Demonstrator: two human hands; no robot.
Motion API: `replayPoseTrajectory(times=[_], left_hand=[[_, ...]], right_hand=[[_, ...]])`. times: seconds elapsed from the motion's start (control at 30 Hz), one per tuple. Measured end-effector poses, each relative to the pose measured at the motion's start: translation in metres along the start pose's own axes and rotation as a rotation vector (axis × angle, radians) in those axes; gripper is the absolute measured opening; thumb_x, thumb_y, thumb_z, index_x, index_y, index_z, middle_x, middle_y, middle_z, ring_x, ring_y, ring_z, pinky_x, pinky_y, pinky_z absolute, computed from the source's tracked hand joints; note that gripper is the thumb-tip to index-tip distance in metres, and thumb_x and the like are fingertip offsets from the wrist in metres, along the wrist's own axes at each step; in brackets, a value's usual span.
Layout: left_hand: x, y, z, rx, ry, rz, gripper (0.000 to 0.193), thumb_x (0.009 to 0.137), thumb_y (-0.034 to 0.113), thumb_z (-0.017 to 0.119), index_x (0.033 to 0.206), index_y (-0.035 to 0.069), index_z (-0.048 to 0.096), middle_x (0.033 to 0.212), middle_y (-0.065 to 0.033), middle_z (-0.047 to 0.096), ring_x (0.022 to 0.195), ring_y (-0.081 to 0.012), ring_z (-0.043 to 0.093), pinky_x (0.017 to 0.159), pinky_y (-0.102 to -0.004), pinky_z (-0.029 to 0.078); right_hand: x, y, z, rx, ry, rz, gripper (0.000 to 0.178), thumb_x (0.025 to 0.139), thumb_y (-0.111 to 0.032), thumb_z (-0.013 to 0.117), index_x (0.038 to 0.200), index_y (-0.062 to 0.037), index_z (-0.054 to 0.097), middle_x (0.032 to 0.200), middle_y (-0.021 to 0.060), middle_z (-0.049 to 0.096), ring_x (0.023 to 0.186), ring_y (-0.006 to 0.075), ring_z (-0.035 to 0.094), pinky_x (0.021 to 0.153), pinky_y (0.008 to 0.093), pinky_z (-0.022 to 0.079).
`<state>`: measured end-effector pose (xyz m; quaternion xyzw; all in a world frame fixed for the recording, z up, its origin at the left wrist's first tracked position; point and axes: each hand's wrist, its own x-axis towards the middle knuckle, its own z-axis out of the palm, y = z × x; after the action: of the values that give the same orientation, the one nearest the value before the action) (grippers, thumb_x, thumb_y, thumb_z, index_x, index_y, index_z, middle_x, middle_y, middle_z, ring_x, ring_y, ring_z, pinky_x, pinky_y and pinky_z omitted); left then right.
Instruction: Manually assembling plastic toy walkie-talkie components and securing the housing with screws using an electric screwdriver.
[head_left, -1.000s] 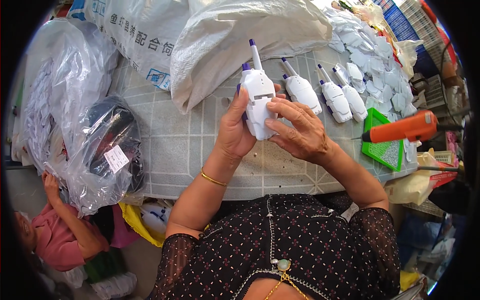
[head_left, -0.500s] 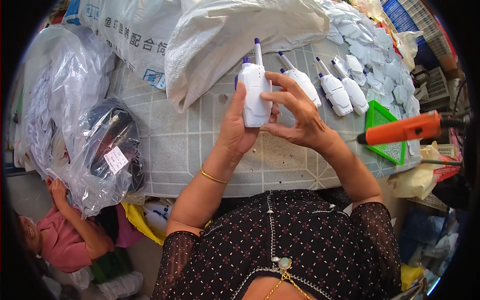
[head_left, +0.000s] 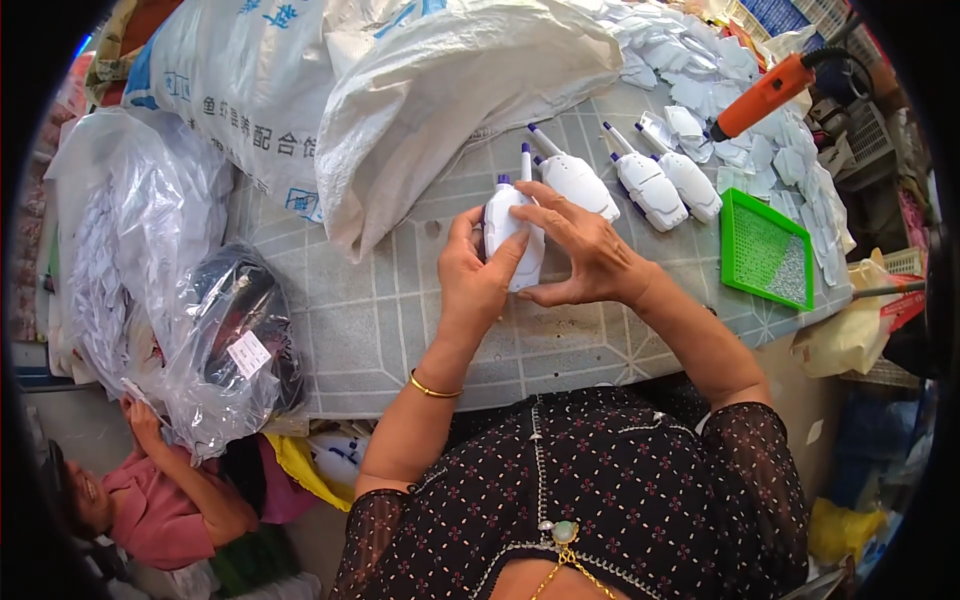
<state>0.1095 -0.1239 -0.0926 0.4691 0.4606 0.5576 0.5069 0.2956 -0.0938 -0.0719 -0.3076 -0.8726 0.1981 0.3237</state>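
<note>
A white toy walkie-talkie [head_left: 527,262] with a purple-tipped antenna is between my hands over the near middle of the table. My left hand [head_left: 472,272] is closed round its left side, thumb across the front. From the right, my right hand [head_left: 598,252] grips it too, fingers on its upper right edge and thumb at its lower end. Just beyond lies a similar walkie-talkie [head_left: 578,186], with another [head_left: 650,190] and a third [head_left: 692,186] to its right. Their undersides are hidden.
A green tray [head_left: 732,240] holds small silvery pieces. An orange electric screwdriver [head_left: 765,95] hangs above heaped white plastic parts [head_left: 690,65]. Large white sack [head_left: 430,130] lies at the back; clear plastic bags [head_left: 150,200] stand left. Another person [head_left: 165,500] is at lower left.
The walkie-talkie has come lower and nearer to me, and my left thumb now lies across its front. The orange screwdriver has swung up and away from the green tray.
</note>
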Motion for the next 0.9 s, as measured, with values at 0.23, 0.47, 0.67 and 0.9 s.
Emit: replayPoseTrajectory(times=[0.23,0.47,0.67,0.9], left_hand=[[0.027,0.004,-0.026,0.801,-0.148,-0.134,0.046,0.090,0.036,0.074,0.118,0.000,0.067,0.074,-0.0024,0.062,0.068,-0.0094,0.054,0.061,-0.0302,0.046],[0.079,0.052,-0.085,0.327,0.102,0.385,0.083,0.084,0.025,0.082,0.150,0.001,0.036,0.137,-0.0133,0.051,0.109,-0.0245,0.059,0.092,-0.0371,0.051],[0.078,0.086,-0.084,0.264,0.216,0.577,0.097,0.087,0.025,0.079,0.157,-0.004,0.019,0.156,-0.0212,0.031,0.143,-0.0344,0.035,0.109,-0.0443,0.040],[0.065,0.061,-0.106,0.271,0.324,0.532,0.098,0.085,0.026,0.081,0.155,-0.006,0.020,0.155,-0.0227,0.030,0.147,-0.0352,0.031,0.112,-0.0470,0.038]], right_hand=[[0.017,0.016,-0.027,-0.426,-0.312,0.056,0.072,0.072,-0.044,0.078,0.132,-0.0089,0.057,0.148,0.0214,0.046,0.130,0.0398,0.051,0.107,0.0482,0.039],[0.145,0.053,0.031,-0.163,-0.048,0.037,0.039,0.087,-0.020,0.065,0.123,-0.0043,0.064,0.124,0.0184,0.064,0.119,0.0380,0.058,0.100,0.0465,0.046],[0.234,0.136,0.087,-0.089,0.027,0.147,0.042,0.091,-0.032,0.058,0.122,-0.0037,0.065,0.112,0.0218,0.069,0.109,0.0363,0.066,0.096,0.0429,0.051],[0.301,0.051,0.150,-0.284,-0.020,0.396,0.056,0.085,-0.041,0.066,0.125,-0.0020,0.059,0.122,0.0231,0.066,0.122,0.0364,0.060,0.106,0.0473,0.045]])
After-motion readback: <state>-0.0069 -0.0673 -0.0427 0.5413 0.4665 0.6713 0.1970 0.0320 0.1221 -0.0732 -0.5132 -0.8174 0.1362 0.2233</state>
